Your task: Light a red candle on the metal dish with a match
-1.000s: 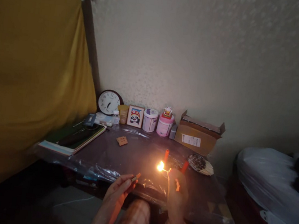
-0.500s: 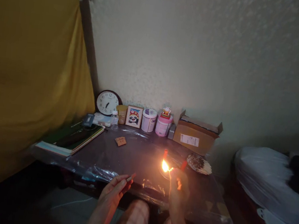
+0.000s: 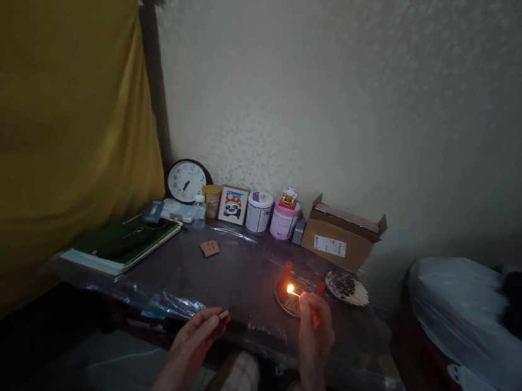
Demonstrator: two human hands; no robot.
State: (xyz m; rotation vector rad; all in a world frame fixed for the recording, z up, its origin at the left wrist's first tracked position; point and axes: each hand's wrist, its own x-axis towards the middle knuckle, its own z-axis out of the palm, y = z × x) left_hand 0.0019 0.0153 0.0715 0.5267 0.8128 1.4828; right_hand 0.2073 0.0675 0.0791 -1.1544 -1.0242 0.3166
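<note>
My right hand point(image 3: 315, 332) pinches a lit match point(image 3: 295, 293) over a small round metal dish point(image 3: 294, 312). The flame sits at the match's left tip, close to a red candle point(image 3: 287, 272) standing at the dish's left edge; whether they touch I cannot tell. A second red candle point(image 3: 320, 288) shows partly behind my fingers. My left hand point(image 3: 196, 336) is closed on a small flat brown piece point(image 3: 226, 312) with a pale edge, held above the table's near edge. Right of the dish lies a fan of dark-headed matchsticks point(image 3: 347, 287).
Plastic film covers the dark table point(image 3: 236, 281). A brown square card point(image 3: 209, 248) lies on it. Along the back stand a clock point(image 3: 187, 180), framed panda picture point(image 3: 234, 205), white tin point(image 3: 259, 213), pink tin point(image 3: 283, 222) and cardboard box point(image 3: 355, 239). Books point(image 3: 131, 243) lie left, beside a yellow curtain point(image 3: 59, 133).
The flame has shrunk from a large bright flare to a small one, and the glow on the table has dimmed. Both hands stay nearly in place.
</note>
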